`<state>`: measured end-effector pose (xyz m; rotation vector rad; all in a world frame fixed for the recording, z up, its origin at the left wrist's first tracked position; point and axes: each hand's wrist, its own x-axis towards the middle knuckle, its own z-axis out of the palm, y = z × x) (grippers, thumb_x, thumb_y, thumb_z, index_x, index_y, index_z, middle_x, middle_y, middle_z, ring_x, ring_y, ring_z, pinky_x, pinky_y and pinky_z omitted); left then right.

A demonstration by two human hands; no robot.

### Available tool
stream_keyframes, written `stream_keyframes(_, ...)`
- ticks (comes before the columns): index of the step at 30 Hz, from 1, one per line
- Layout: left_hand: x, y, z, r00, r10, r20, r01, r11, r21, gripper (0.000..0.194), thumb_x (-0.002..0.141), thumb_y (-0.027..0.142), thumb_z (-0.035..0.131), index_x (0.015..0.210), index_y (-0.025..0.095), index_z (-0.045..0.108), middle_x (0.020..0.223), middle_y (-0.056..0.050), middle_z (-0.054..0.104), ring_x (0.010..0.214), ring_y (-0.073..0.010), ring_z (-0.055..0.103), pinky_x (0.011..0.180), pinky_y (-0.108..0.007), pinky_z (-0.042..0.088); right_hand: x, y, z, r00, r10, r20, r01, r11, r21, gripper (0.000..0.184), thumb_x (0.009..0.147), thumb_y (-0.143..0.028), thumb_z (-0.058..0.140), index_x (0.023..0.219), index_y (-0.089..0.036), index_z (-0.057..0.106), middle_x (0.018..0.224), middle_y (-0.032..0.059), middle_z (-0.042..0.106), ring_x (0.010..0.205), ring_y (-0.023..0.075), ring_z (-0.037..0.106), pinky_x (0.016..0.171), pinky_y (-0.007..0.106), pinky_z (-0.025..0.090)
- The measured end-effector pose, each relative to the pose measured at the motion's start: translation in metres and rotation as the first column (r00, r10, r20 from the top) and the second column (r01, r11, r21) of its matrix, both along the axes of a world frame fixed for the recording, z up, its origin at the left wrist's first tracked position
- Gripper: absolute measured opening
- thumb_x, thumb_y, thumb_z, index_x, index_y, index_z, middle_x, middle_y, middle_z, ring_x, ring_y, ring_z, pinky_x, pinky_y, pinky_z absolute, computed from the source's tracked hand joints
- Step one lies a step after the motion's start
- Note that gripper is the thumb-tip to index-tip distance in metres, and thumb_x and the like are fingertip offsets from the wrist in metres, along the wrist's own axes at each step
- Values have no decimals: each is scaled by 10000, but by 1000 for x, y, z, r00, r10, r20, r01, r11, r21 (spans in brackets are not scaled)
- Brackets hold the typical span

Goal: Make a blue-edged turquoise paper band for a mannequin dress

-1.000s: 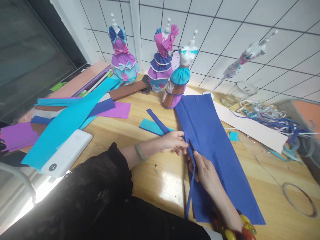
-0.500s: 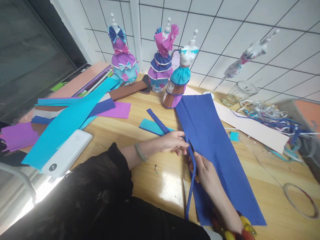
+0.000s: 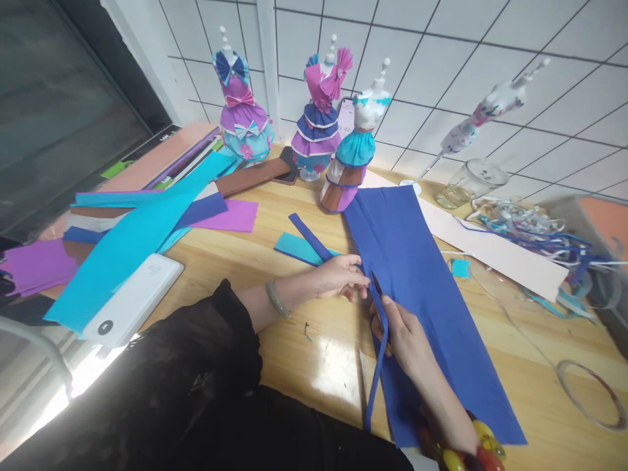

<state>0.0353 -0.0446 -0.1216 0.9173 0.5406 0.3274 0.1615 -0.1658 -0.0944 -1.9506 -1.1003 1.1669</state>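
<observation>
We have the dark blue sheet [image 3: 417, 248] from the centre to the lower right, its long axis slanting down rightward. Our right hand [image 3: 405, 332], over it, grips scissors [image 3: 377, 284] aimed up its left edge; our left hand [image 3: 341, 278], nearly closed, pinches that edge.

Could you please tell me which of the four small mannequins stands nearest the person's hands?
The third mannequin from the left, with a turquoise frill over brown and purple panels; the other three stand farther back, nearer the tiled wall.
</observation>
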Motion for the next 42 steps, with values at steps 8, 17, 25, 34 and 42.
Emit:
stream_keyframes(8,0,-1,4,1000,-16,-8,16,1000,2,192,751,101,593,782,169,417,583,35,570,479,-88,571,426,-185,436,2,9,2,998,64,27,-64,997,32,483,871,-597,333,636,-202,482,433,-43,441,373,120,416,435,264,357)
stream_keyframes(17,0,0,4,1000,-18,-8,18,1000,-11,212,744,99,599,774,176,403,580,51,555,466,-83,569,421,-182,436,0,9,4,998,47,46,-48,998,27,491,856,-617,344,629,-206,488,419,-37,446,380,129,431,443,269,362)
stream_keyframes(25,-1,-1,6,1000,-24,5,24,1000,-6,154,760,69,561,841,160,468,581,40,566,452,-81,563,417,-179,435,0,10,2,997,42,58,-43,999,11,493,863,-615,320,635,-206,475,432,-29,457,377,128,427,449,271,349)
stream_keyframes(34,-1,0,5,1000,-23,2,23,1000,-13,155,767,90,567,841,166,453,604,33,573,482,-88,577,416,-175,435,3,9,-1,995,50,90,-52,998,21,505,847,-641,320,615,-213,453,442,-26,456,402,135,422,478,279,350)
stream_keyframes(42,2,3,-3,997,76,20,-75,995,-69,163,765,143,587,796,167,429,614,29,554,513,-98,596,400,-167,430,6,7,-1,992,71,105,-73,997,18,487,862,-611,313,680,-197,492,472,-29,483,370,114,397,451,267,340)
